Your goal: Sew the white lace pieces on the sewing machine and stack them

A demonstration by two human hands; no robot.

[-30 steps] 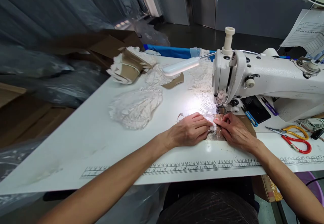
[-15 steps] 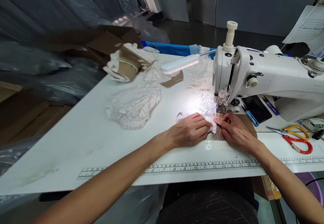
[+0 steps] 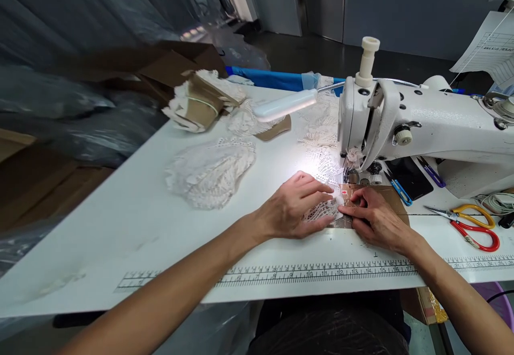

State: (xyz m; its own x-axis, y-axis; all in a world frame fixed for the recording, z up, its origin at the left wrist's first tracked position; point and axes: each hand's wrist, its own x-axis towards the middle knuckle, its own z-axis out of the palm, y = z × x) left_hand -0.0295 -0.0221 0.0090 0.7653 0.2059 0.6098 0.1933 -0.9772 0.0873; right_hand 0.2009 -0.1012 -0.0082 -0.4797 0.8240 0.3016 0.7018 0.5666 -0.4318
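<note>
White lace fabric [image 3: 316, 213] lies beneath the sewing machine [image 3: 441, 116], running from near the presser foot [image 3: 346, 175] toward me. My left hand [image 3: 295, 208] rests on this lace with its fingers spread and stretched out, pressing it to the surface. At the lace's right edge, just in front of the foot, my right hand [image 3: 373, 217] has its fingertips closed on the fabric, other fingers curled. A brownish plate [image 3: 391, 199] lies under the right hand. Both hands cover part of the lace, and the exact pinch is partly hidden.
A lace pile [image 3: 212, 175] and a banded lace bundle [image 3: 201, 103] lie on the left of the white table [image 3: 120, 226]. A lamp [image 3: 285, 106] reaches over. Scissors [image 3: 468, 221], blue snips [image 3: 399, 189] and a black phone [image 3: 412, 178] lie at right.
My left fingers have spread apart, showing more lace between them. My right fingertips have moved slightly toward me along the lace edge. The view has shifted a little.
</note>
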